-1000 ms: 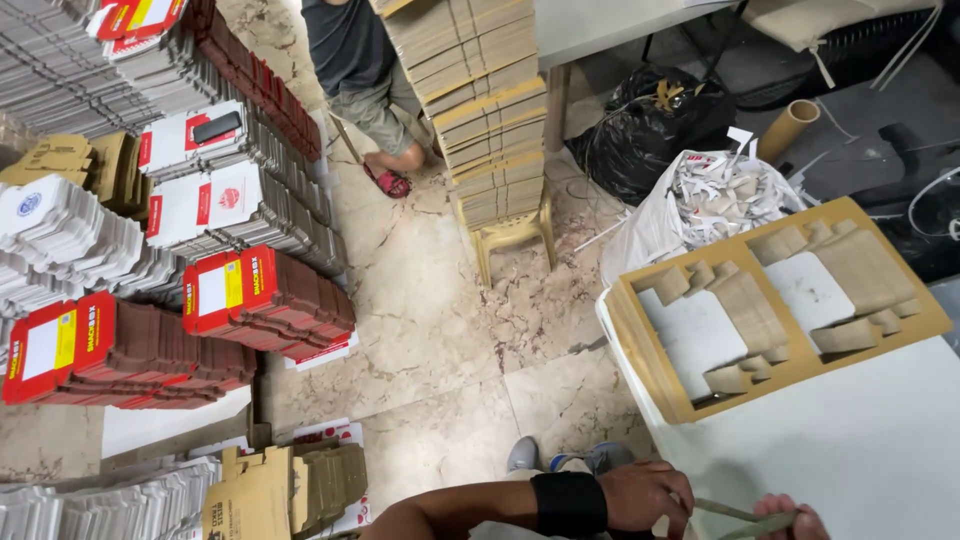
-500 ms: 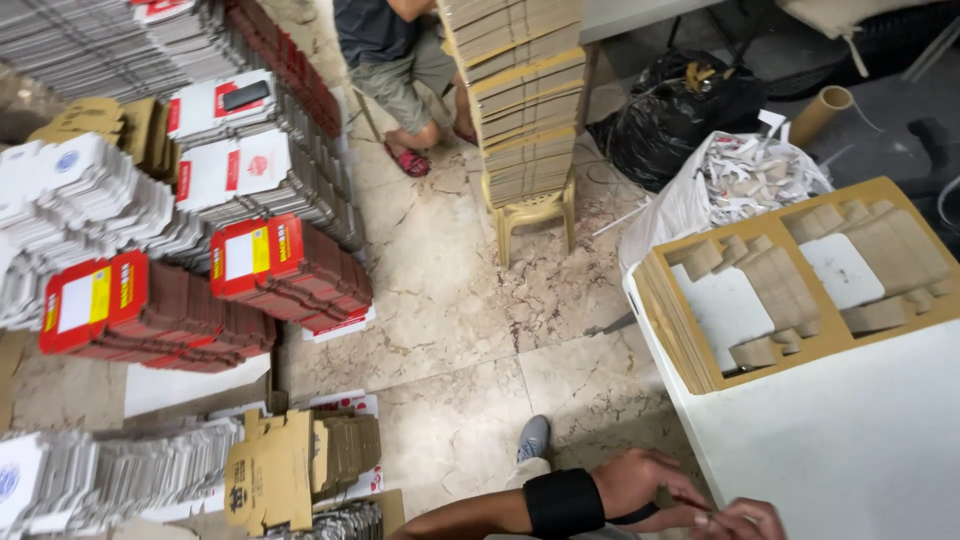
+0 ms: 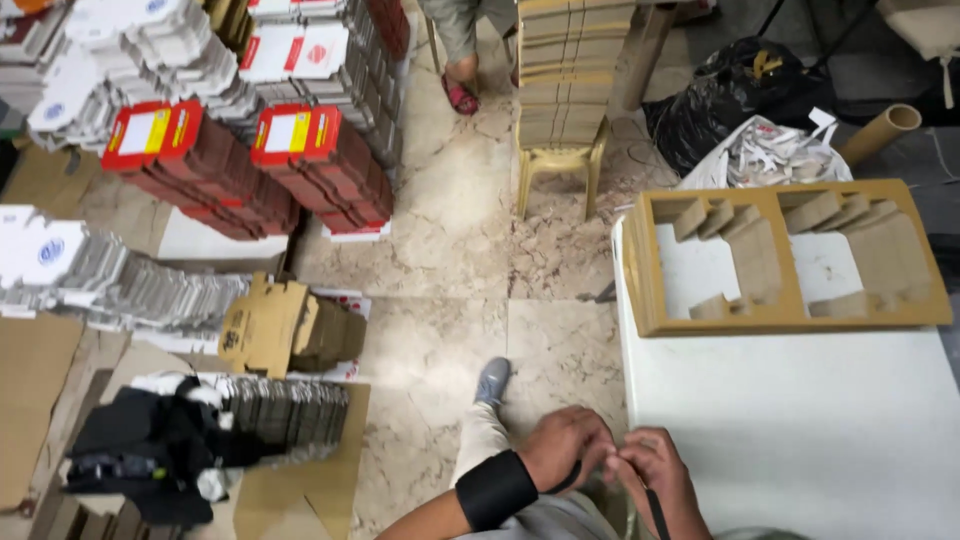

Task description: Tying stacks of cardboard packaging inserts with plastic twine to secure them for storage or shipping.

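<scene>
My left hand [image 3: 562, 446], with a black band [image 3: 492, 488] on its wrist, and my right hand [image 3: 655, 474] meet at the bottom of the view, beside the near left edge of the white table [image 3: 800, 420]. Both pinch a thin black strap [image 3: 657, 512] that hangs down between them. My leg and grey shoe [image 3: 492, 382] show just left of the hands on the stone floor.
A wooden jig frame [image 3: 790, 255] with slots lies at the table's far end. Stacks of flat red, white and brown cartons [image 3: 300, 160] fill the left floor. A plastic stool [image 3: 560, 165] carries stacked brown cartons; a person's sandalled foot [image 3: 460, 95] is behind. Black bag [image 3: 720, 90] and paper scraps at top right.
The view has tilted down and shifted, so the carton stacks moved right. My hands have risen further into view and come together on the strap.
</scene>
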